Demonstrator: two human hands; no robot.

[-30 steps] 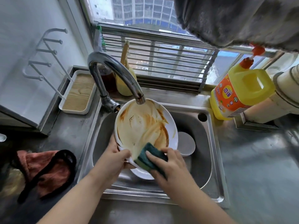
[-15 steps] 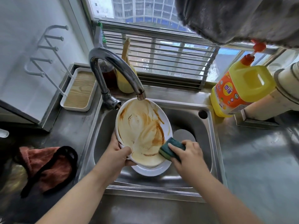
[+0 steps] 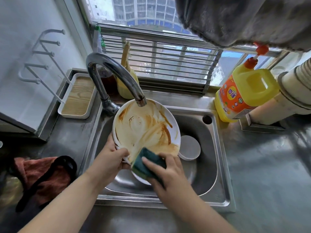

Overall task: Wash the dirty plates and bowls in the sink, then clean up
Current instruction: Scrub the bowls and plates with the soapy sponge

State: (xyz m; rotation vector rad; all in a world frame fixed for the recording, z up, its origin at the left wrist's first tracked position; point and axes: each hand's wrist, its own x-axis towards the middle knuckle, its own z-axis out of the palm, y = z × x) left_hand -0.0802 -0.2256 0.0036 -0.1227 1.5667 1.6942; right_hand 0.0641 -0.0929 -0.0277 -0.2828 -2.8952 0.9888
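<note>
A white plate [image 3: 144, 128] smeared with brown sauce is tilted up over the steel sink [image 3: 220, 165], just under the faucet spout [image 3: 117, 73]. My left hand [image 3: 111, 158] grips the plate's lower left rim. My right hand [image 3: 166, 174] presses a dark green sponge [image 3: 148, 163] against the plate's lower edge. A second white plate [image 3: 139, 178] lies beneath, mostly hidden by my hands. An upturned white bowl [image 3: 190, 147] rests in the basin to the right.
A yellow detergent jug [image 3: 244, 95] stands on the sink's right rim. A white tray with a wooden base [image 3: 79, 96] sits left of the faucet. A red cloth with a black strap [image 3: 43, 175] lies on the left counter. Grey fabric [image 3: 244, 19] hangs overhead.
My right hand swept the sponge from the plate's lower edge to its right side and back to the lower left edge. The sauce is smeared differently. My left hand kept its grip.
</note>
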